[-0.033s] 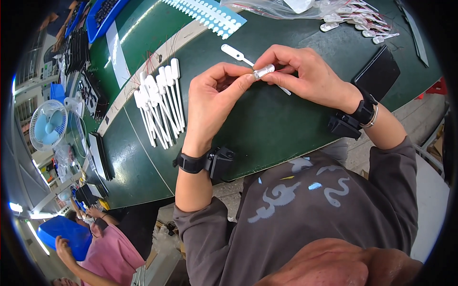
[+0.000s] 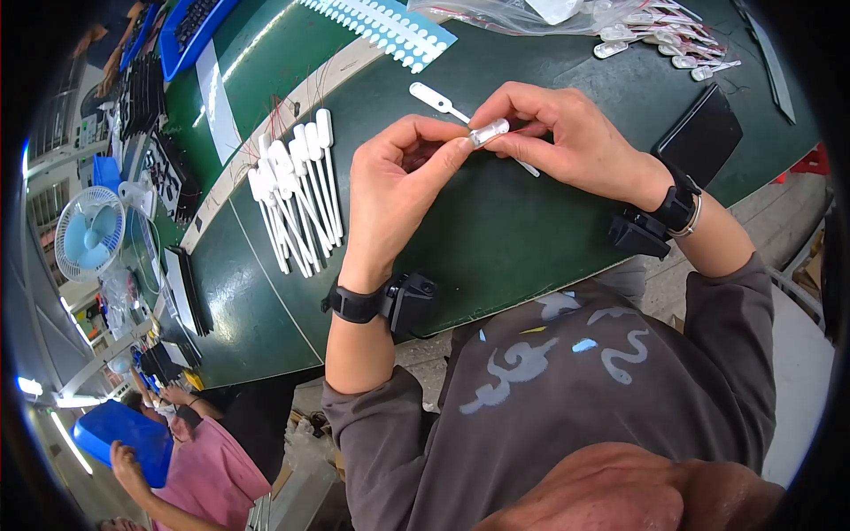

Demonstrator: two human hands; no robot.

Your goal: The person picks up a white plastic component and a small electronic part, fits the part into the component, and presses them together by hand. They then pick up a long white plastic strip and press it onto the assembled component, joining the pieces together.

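Between the fingertips of both hands is a small, shiny, clear oblong piece (image 2: 490, 133). My left hand (image 2: 394, 177) pinches its left end with thumb and forefinger. On the other end, the thumb and forefinger of my right hand (image 2: 571, 137) are closed. A thin reddish wire shows near the right fingers. Under and behind the hands lies a white stick with a flat oval head (image 2: 431, 96), partly covered by the right fingers. To the left, several similar white paddle-headed sticks (image 2: 305, 190) lie in a bunch on the green table (image 2: 478, 239).
At the back right lie several clear oval pieces with wires (image 2: 664, 40) beside a plastic bag (image 2: 496, 16). A flat black device (image 2: 699, 137) is right of my hand. A light-blue sticker sheet (image 2: 390, 31) lies at the back. Lower left, a person in pink holds a blue bin (image 2: 124, 440).
The co-worker's blue bin and hand have shifted slightly to the right. My hands and the clear piece look almost unmoved.
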